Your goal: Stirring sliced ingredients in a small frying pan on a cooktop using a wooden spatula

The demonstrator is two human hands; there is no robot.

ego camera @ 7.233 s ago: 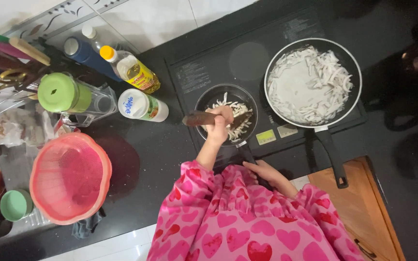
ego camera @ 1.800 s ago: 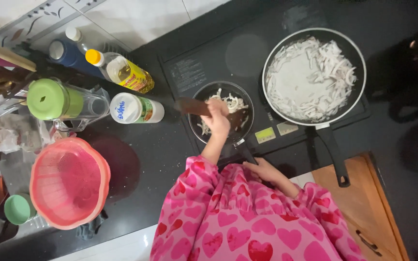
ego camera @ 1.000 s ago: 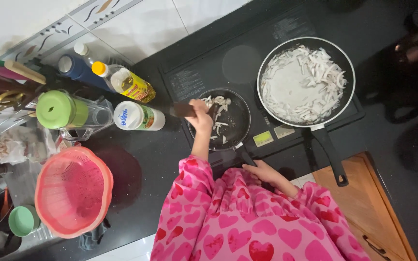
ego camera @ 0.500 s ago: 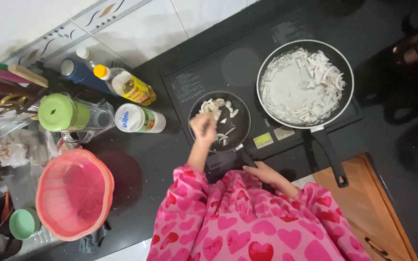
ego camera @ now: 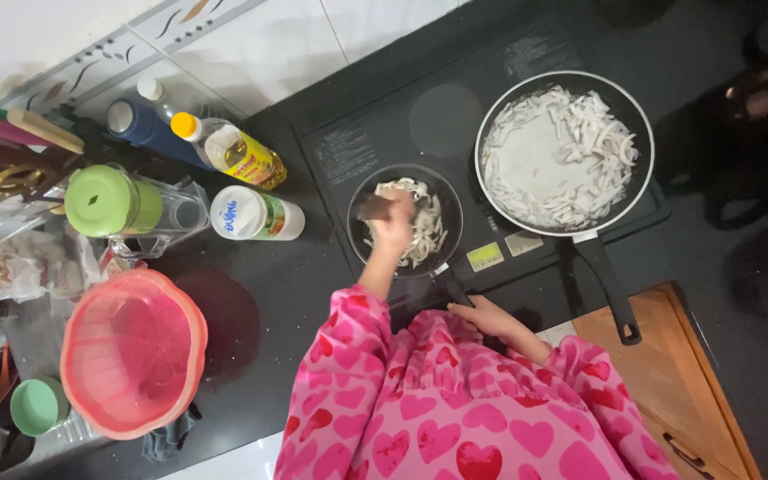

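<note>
Spatula [ego camera: 372,207] back over small pan [ego camera: 444,191], left hand [ego camera: 393,228] shifted right.

1. The left hand [ego camera: 393,227] is gripping a brown spatula [ego camera: 371,208] over the small pan [ego camera: 404,220] of white strips.
2. The right hand [ego camera: 484,316] is holding that pan's handle.
3. A large pan [ego camera: 564,151] is sitting just beside it on the cooktop [ego camera: 375,147].

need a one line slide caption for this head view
Left hand stirs strips in the small pan with a spatula; right hand grips its handle.
</note>
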